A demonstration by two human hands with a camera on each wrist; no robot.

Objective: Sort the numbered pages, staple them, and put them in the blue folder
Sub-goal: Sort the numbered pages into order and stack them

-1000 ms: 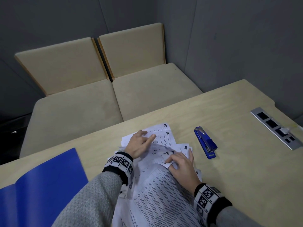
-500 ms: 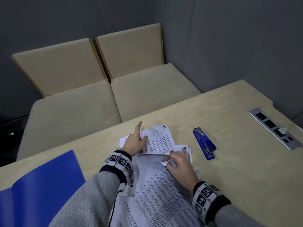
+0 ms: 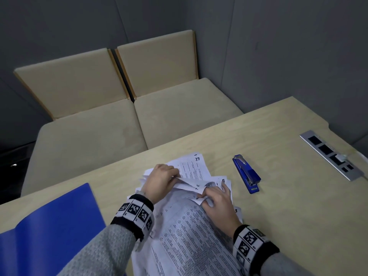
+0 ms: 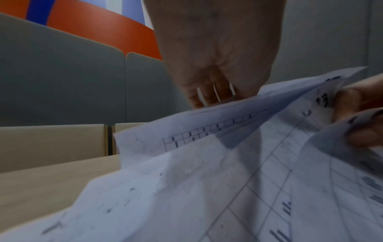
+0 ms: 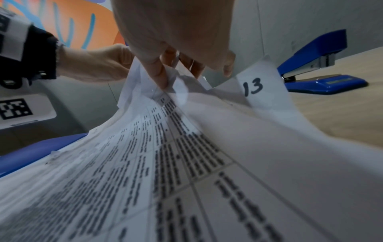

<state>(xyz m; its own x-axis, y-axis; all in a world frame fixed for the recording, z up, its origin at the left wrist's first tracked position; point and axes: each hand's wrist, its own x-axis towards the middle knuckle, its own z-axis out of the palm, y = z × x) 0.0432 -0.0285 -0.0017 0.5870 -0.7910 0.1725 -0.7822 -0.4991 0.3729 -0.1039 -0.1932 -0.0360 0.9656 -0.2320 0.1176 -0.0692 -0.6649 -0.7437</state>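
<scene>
A loose pile of printed, hand-numbered pages [image 3: 187, 232] lies fanned on the wooden table in front of me. My left hand [image 3: 161, 181] grips the far edge of some lifted sheets, fingers curled over them. My right hand [image 3: 216, 198] pinches the top corners of several pages [image 5: 165, 91] between thumb and fingers. A page marked 13 [image 5: 253, 86] curls up beside that hand, and a page marked 17 [image 3: 197, 159] shows at the far end of the pile. The blue folder [image 3: 51, 226] lies open at the left. The blue stapler [image 3: 247, 173] rests right of the pages.
A metal socket strip [image 3: 330, 154] is set into the table [image 3: 288, 206] at the far right, with a white plug in it. Two beige upholstered seats [image 3: 111, 128] stand behind the table's far edge, against grey walls.
My left hand went from lying flat on the far pages to curling round their edge and lifting them. My right hand kept pinching the page corners and raised them slightly.
</scene>
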